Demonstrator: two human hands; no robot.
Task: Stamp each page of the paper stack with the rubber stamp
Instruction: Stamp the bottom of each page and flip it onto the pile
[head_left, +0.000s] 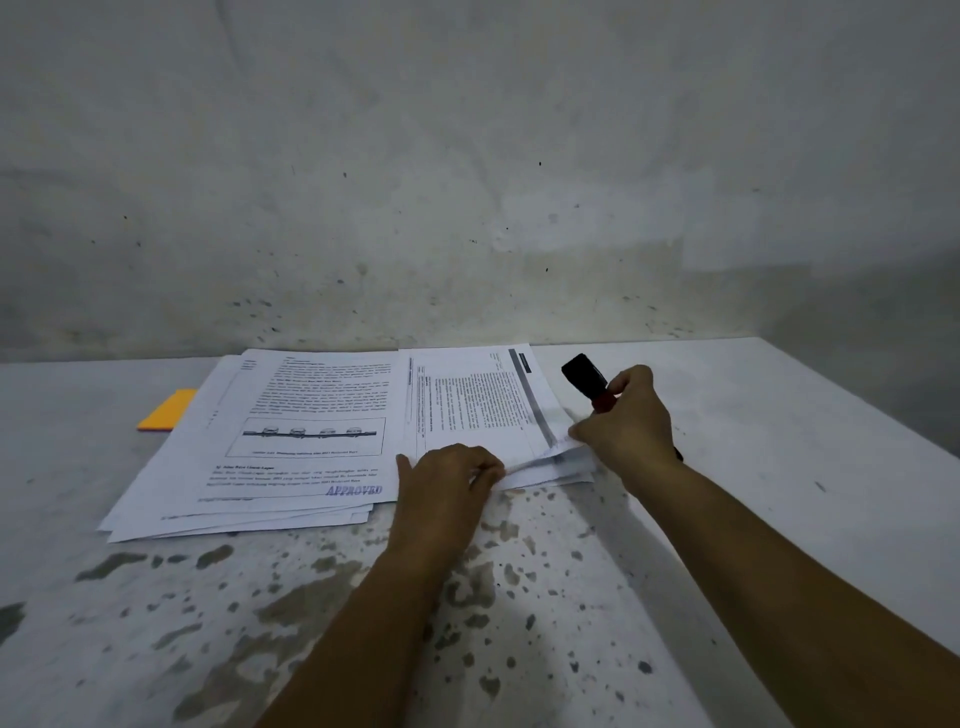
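Note:
Two piles of printed pages lie side by side on a white table. The left pile (291, 441) is fanned out, and its top page carries a blue "APPROVED" stamp mark near the bottom right corner. On the right pile (478, 405) the text runs sideways. My left hand (447, 480) pinches the near edge of the right pile's top sheet. My right hand (626, 415) grips a black rubber stamp (584, 375) with a red band, its black end pointing up and away, while its fingertips pinch the lifted near right corner of the same sheet.
An orange pad (165, 410) lies left of the piles, partly under the papers. The white table (779, 441) is stained with dark blotches in front of me. A grey stained wall (467, 182) rises right behind the table.

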